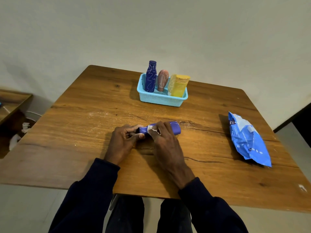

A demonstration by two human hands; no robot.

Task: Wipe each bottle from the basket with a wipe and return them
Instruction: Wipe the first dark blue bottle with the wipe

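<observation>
A purple bottle (pixel 175 128) lies on its side at the middle of the wooden table (pixel 84 125). My left hand (pixel 123 140) grips its left end. My right hand (pixel 165 140) presses a small white wipe (pixel 152 129) against the bottle's middle, covering part of it. At the far side stands a light blue basket (pixel 159 99). It holds three upright bottles: a dark blue one (pixel 150 76), a brown one (pixel 162 79) and a yellow one (pixel 179 85).
A blue pack of wipes (pixel 247 140) lies on the table's right side. A second wooden surface (pixel 11 101) sits lower at the far left, with white scraps (pixel 18 133) on the floor beside it. The table's front edge runs just above my knees.
</observation>
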